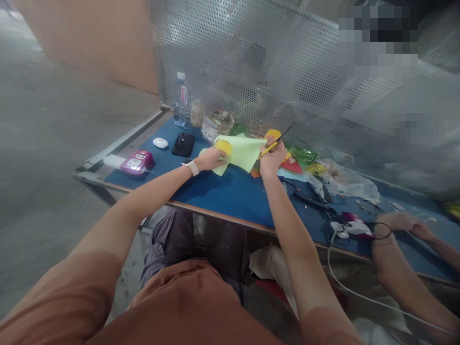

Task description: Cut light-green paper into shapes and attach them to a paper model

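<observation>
My left hand (212, 158), with a pale band at the wrist, is closed on the left part of a light green sheet (244, 148). A yellow round piece (223, 146) shows at its fingertips, over the sheet. At the sheet's right edge, my right hand (272, 155) is closed around a slim yellow tool (269, 149) with a thin dark end pointing up and right; its exact kind is unclear. Another yellow rounded piece (273, 134) shows just above those fingers. Both hands are above the blue tabletop (215, 194), the sheet stretched between them.
A water bottle (180, 100), a clear round tub (217, 125), a black phone (183, 144), a white mouse-like object (160, 143) and a purple packet (137, 162) lie left. Red packaging (292, 164), plastic bags (352, 179) and cables lie right, near another person's hands (395, 223). A perforated metal panel (215, 52) stands behind.
</observation>
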A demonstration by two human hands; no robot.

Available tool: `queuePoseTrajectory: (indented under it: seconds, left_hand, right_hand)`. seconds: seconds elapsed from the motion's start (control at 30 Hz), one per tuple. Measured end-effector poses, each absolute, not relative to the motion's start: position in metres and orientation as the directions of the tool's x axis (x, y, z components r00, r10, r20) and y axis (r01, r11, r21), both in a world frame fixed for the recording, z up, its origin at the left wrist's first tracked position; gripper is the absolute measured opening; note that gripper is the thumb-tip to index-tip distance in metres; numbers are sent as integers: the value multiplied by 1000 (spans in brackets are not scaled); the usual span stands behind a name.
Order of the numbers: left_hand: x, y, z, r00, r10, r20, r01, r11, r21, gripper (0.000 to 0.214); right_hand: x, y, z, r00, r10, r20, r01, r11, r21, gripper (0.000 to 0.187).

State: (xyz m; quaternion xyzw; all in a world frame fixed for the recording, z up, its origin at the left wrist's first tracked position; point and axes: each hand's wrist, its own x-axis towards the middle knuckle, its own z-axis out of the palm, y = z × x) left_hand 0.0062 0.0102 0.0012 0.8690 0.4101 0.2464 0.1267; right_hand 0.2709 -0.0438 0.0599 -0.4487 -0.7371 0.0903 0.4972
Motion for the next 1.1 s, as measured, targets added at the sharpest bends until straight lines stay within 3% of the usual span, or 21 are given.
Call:
queuePoseTrajectory:
  seconds: [0.2,0.27,0.33,0.37,0.43,0.53,0.67,0.77,0.9,1.1]
  left_hand:
    - [6,5,7,531,784,321,661,-621,422,19]
    - [7,3,9,547,775,318,656,-632,413,20]
    - [8,0,11,567,761,314,656,-648,387,19]
    - [9,-1,12,578,758,303,659,-652,375,20]
    - [10,-2,12,592,754,287,665,-657,354,22]
    - [11,-3,14,599,757,260,684,-653,327,23]
    - [11,-5,16,582,775,246,709,-632,314,23]
    - [12,-8,17,605,762,231,700,-647,303,25]
    - [12,-12,19,624,754,207,694,-656,297,27]
    - [11,-17,27,600,782,166,731,-621,283,32]
  right_hand:
    - [276,32,117,-203,571,795,603,713,-359,66]
    - [279,79,138,-4,426,905,644,693,-323,75]
    - [276,122,151,246,283,927,662,650,-374,82]
    - [272,138,152,286,261,922,662,642,-387,79]
    - [256,155,143,244,314,918,661,639,-394,61]
    - [221,152,110,253,434,865,655,580,-483,49]
    - [180,131,68,366,687,627,534,397,-747,38]
    - [168,121,53,306,817,489,504,297,-811,32]
    - [168,112,48,158,868,471,578,305,-756,27]
    - [176,118,56,82,839,538,569,404,-716,43]
